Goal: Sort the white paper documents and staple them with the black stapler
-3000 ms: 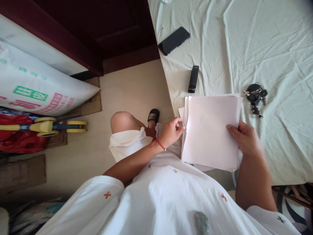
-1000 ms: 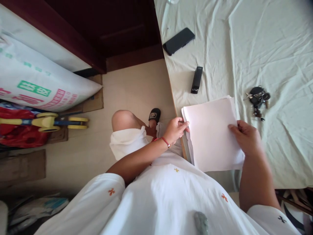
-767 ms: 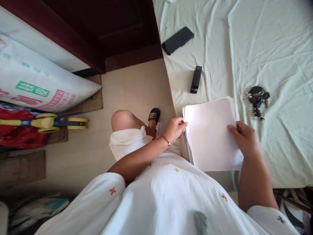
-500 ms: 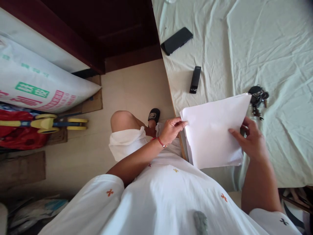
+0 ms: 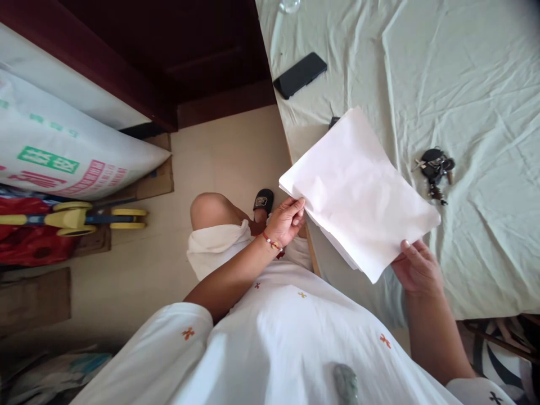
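Note:
A stack of white paper is held over the front left part of the table, turned at a slant, its sheets slightly fanned along the near edge. My left hand pinches the left edge between thumb and fingers. At the lower right edge, my right hand grips the stack, thumb on top and fingers underneath. Just beyond the paper's far corner, only the end of a black stapler shows; the rest is hidden beneath the sheets.
On the cloth-covered table lie a black phone near the left edge and a bunch of keys right of the paper. A clear glass object stands at the top. Leftward on the floor are a large sack and a yellow-and-blue scooter.
The paper stack has turned and shifted away from me, so it covers most of the stapler. My right hand has moved lower and slightly left with it; both hands still hold the paper.

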The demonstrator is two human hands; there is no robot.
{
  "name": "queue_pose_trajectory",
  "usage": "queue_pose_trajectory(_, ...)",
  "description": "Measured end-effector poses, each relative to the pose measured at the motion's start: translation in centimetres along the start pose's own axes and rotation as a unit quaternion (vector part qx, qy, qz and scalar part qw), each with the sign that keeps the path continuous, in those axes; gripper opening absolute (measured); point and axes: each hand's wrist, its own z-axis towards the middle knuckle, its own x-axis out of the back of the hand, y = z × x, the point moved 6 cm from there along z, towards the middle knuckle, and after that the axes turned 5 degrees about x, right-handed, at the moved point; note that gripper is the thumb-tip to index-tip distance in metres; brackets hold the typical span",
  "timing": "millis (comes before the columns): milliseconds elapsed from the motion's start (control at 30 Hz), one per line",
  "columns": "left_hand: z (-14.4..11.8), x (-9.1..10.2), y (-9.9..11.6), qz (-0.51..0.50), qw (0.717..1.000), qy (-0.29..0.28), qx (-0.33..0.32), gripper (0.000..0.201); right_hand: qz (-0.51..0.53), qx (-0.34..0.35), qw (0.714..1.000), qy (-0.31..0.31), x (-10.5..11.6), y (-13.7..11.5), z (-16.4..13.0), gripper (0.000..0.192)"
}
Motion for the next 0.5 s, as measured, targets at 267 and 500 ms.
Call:
queue_pose_trajectory(267, 0.7, 1.0, 0.5, 0.126, 0.988, 0.044, -0.081, 0.055, 0.020, 0.044, 0.992, 0.117, -1.7, -1.8, -0.3, 0.058)
queue_pose_trajectory(500, 0.4, -1.0, 8.7, 0.291, 0.912, 0.044, -0.285, 0.101, -0.166, 0.191, 0.962, 0.106, 0.9, -6.6, -0.9, 0.039)
